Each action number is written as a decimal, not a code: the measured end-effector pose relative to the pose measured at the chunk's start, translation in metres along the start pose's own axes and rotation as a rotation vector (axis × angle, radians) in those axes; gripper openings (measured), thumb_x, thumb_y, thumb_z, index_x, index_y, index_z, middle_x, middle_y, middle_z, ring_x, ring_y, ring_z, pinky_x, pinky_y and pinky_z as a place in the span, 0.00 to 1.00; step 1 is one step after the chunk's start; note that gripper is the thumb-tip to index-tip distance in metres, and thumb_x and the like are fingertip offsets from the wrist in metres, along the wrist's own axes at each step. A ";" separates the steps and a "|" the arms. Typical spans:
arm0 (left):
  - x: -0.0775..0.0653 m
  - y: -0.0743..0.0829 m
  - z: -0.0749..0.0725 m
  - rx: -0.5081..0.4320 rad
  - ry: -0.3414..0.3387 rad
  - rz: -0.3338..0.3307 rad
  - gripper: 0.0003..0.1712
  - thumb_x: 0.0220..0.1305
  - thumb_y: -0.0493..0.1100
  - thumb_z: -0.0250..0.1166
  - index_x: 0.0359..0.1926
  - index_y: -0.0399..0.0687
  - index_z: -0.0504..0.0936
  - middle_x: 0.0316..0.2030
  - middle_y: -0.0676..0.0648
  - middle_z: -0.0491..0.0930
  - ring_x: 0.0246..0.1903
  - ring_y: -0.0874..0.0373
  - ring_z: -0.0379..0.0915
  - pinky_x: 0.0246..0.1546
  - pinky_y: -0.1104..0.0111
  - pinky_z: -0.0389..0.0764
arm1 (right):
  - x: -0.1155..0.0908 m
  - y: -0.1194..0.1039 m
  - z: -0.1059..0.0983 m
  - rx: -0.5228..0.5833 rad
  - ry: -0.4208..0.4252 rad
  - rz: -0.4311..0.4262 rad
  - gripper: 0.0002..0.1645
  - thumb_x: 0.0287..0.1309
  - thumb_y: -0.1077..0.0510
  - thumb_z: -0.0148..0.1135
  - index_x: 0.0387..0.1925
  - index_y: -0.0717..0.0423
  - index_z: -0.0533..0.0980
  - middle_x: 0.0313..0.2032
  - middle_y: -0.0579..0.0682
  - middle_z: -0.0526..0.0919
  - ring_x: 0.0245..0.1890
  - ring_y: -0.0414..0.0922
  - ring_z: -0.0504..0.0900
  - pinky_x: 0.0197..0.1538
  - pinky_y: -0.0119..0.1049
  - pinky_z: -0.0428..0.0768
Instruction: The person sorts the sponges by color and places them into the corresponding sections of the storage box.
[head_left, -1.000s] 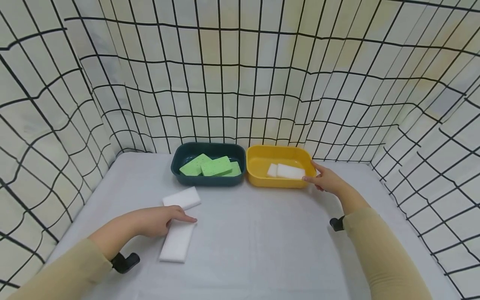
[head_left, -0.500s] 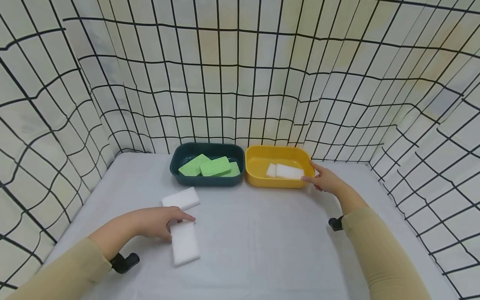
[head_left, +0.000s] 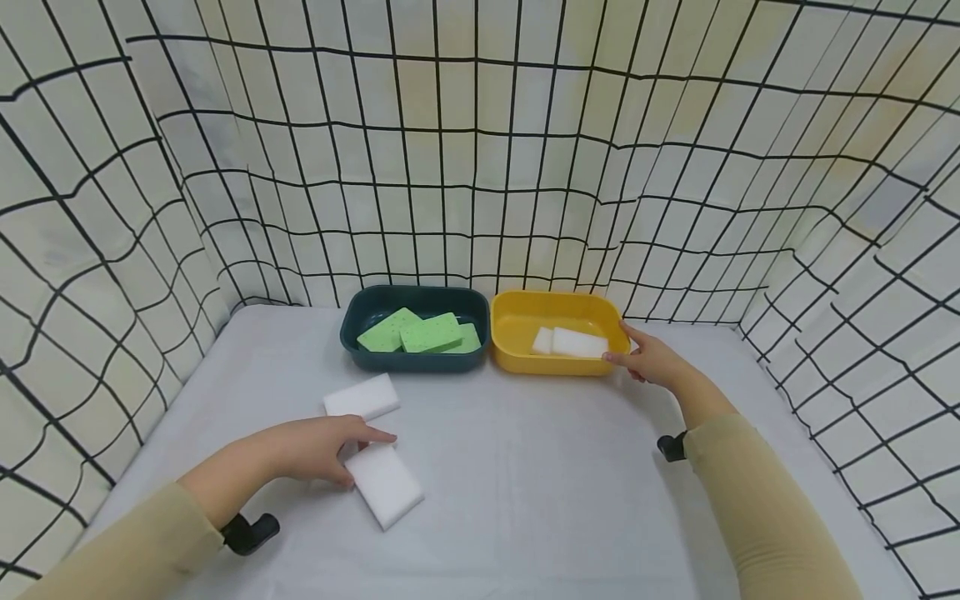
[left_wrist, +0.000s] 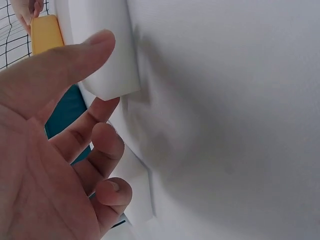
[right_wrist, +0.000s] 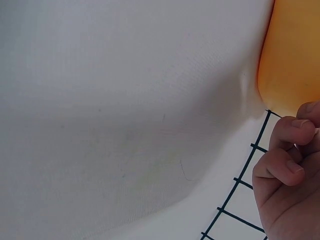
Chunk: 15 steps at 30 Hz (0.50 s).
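Note:
My left hand [head_left: 318, 450] has its thumb and index finger at the far end of a white sponge block [head_left: 386, 487], which lies slanted on the table. In the left wrist view the thumb overlaps this block [left_wrist: 107, 55], while the other fingers curl loosely below its end. Just beyond the hand is a second white sponge block [head_left: 363, 397], partly covered by it. My right hand [head_left: 651, 360] grips the right front corner of a yellow bin [head_left: 551, 367], thumb at the front and fingers at the side. Two white blocks [head_left: 580, 343] lie inside the bin.
Left of the yellow bin, close against it, stands a dark green bin [head_left: 412, 363] with several light green sponges [head_left: 431, 333]. A black wire grid [head_left: 476, 192] encloses the white-covered table [head_left: 525, 492] at the back and both sides.
The white sponge block under my left hand has turned, its near end swinging to the right. The left hand has shifted only slightly; the right hand stays on the yellow bin.

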<state>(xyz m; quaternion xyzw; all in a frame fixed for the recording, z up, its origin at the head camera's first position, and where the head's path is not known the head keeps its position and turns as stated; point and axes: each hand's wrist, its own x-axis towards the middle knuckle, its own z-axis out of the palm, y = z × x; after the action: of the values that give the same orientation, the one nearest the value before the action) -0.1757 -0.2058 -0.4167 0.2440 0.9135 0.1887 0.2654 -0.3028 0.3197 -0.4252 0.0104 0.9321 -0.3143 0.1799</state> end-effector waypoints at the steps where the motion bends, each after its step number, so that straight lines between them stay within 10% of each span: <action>1: 0.000 0.000 0.000 0.003 0.001 0.003 0.41 0.49 0.40 0.78 0.65 0.66 0.76 0.48 0.56 0.73 0.46 0.55 0.67 0.50 0.55 0.72 | 0.000 0.000 0.000 0.000 -0.001 0.000 0.65 0.52 0.24 0.62 0.79 0.39 0.40 0.22 0.51 0.72 0.24 0.48 0.70 0.34 0.37 0.73; 15: 0.005 0.004 0.009 0.014 0.051 0.010 0.40 0.48 0.44 0.79 0.65 0.65 0.77 0.56 0.54 0.73 0.53 0.54 0.69 0.57 0.51 0.72 | -0.002 0.001 0.000 0.001 0.001 -0.006 0.64 0.53 0.25 0.62 0.79 0.40 0.40 0.22 0.50 0.72 0.23 0.47 0.69 0.33 0.36 0.72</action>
<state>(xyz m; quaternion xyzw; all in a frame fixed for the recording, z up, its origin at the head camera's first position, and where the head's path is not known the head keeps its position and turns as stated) -0.1724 -0.1979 -0.4237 0.2453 0.9201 0.1897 0.2393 -0.3008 0.3205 -0.4247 0.0078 0.9320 -0.3153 0.1783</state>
